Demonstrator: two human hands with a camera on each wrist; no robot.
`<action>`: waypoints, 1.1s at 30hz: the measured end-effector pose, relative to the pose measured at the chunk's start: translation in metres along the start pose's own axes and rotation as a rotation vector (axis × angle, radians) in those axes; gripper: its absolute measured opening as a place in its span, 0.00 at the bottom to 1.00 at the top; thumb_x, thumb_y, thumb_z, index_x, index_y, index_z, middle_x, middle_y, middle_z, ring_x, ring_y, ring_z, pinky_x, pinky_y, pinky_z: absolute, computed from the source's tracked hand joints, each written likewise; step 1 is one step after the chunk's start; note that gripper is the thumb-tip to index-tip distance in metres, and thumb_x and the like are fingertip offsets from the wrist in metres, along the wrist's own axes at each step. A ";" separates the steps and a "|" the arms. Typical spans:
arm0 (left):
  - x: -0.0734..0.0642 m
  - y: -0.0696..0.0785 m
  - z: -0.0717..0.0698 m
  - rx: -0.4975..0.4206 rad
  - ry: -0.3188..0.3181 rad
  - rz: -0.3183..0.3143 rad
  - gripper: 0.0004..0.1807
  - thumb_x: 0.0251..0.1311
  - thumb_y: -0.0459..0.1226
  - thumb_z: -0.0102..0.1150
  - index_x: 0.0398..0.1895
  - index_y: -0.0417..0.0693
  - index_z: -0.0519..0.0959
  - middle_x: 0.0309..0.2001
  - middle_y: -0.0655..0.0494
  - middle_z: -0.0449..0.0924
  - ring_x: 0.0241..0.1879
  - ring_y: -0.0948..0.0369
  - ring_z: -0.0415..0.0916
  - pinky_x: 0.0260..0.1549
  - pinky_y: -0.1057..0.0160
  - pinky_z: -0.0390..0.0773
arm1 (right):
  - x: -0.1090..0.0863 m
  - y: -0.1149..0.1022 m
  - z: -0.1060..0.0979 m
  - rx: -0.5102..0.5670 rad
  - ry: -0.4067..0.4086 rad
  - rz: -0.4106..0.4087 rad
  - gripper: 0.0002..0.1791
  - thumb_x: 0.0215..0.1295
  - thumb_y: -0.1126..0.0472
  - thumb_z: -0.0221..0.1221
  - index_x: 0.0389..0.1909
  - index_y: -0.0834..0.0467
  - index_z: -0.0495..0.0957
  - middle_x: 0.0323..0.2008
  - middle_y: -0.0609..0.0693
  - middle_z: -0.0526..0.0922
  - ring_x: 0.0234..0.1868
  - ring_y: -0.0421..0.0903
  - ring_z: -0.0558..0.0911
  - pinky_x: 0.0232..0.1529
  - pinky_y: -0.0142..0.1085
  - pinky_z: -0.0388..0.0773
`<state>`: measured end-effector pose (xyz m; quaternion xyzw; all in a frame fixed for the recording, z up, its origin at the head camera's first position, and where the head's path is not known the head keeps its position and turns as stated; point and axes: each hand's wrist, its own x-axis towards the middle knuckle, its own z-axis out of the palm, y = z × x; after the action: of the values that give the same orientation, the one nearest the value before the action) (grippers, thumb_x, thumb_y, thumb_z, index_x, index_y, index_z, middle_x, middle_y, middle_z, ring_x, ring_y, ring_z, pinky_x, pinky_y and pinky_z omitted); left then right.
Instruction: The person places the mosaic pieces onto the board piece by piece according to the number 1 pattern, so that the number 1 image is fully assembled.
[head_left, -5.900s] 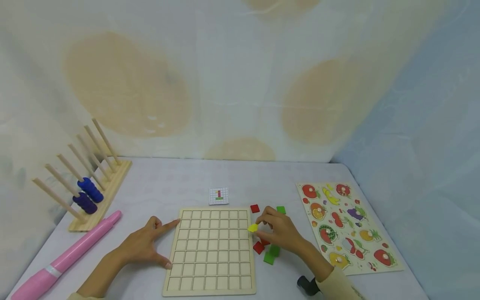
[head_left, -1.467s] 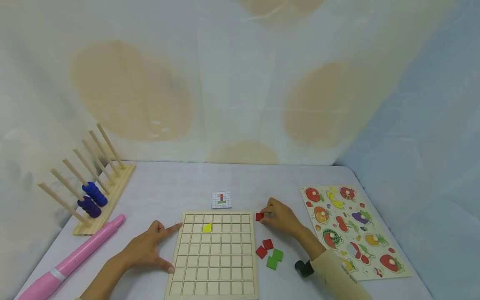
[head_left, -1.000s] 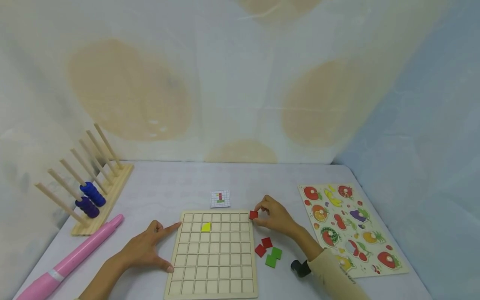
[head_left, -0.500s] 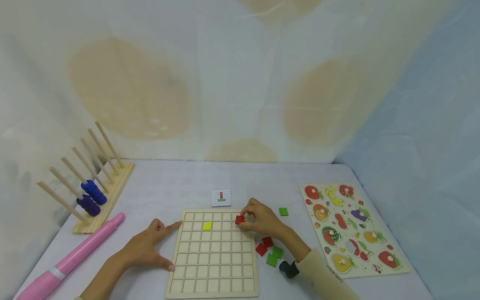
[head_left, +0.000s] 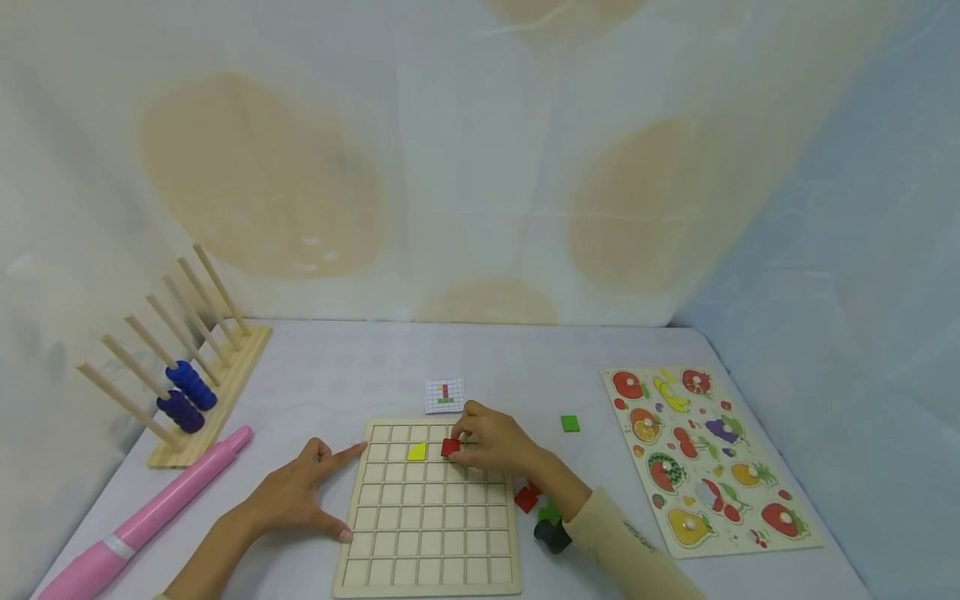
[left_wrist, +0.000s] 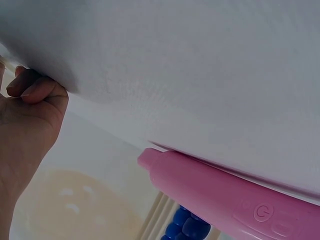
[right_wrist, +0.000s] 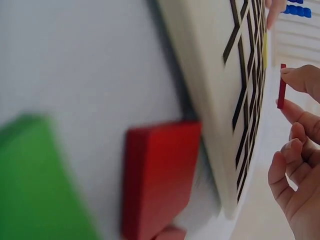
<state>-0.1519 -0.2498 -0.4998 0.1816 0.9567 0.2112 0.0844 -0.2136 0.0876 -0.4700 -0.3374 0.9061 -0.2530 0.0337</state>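
A square wooden grid board [head_left: 412,521] lies on the table. My left hand [head_left: 296,492] rests at its left side, index finger and thumb spread so their tips touch the edge, the other fingers folded under. Between thumb and index finger, my right hand [head_left: 495,442] pinches a red square tile [head_left: 450,447] over the upper middle of the grid; the right wrist view shows this red tile [right_wrist: 282,86] edge-on. A yellow tile with one slanted corner [head_left: 416,452] sits in a second-row cell, left of the held tile. Beyond the board lies a small pattern card [head_left: 445,396].
Right of the board lie red tiles [head_left: 526,500] and green ones, partly hidden by the right forearm, and another green tile [head_left: 570,423]. A fruit puzzle board [head_left: 705,458] is at right. At left are a pink wand-like device [head_left: 161,504] and a bead stacker [head_left: 225,392].
The yellow tile has gone from my right hand into a grid cell. My right hand then picked up a red tile right of the board and carried it left over the grid. My left hand stays put.
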 end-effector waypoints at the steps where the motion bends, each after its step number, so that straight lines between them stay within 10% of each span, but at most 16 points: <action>1: 0.000 0.000 0.000 0.001 0.003 0.003 0.66 0.23 0.73 0.71 0.75 0.68 0.61 0.43 0.56 0.57 0.29 0.63 0.60 0.26 0.67 0.61 | 0.001 -0.001 0.001 -0.012 -0.001 -0.003 0.13 0.59 0.52 0.69 0.40 0.55 0.85 0.38 0.45 0.75 0.40 0.39 0.79 0.40 0.27 0.75; 18: 0.001 0.006 -0.004 0.020 0.013 0.007 0.65 0.23 0.74 0.70 0.75 0.67 0.62 0.42 0.57 0.56 0.29 0.63 0.60 0.25 0.67 0.61 | 0.012 -0.007 0.017 -0.196 0.025 -0.087 0.12 0.60 0.51 0.69 0.40 0.53 0.87 0.35 0.41 0.72 0.31 0.33 0.69 0.32 0.24 0.68; 33: -0.002 0.003 -0.001 -0.011 0.002 -0.017 0.66 0.22 0.73 0.71 0.75 0.69 0.61 0.43 0.56 0.57 0.30 0.62 0.62 0.27 0.66 0.62 | 0.001 -0.006 0.009 -0.115 0.059 -0.023 0.23 0.59 0.45 0.69 0.52 0.51 0.82 0.43 0.45 0.73 0.36 0.37 0.70 0.38 0.28 0.70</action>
<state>-0.1498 -0.2485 -0.4973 0.1730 0.9571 0.2160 0.0862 -0.2091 0.0791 -0.4749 -0.3414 0.9159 -0.2107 -0.0156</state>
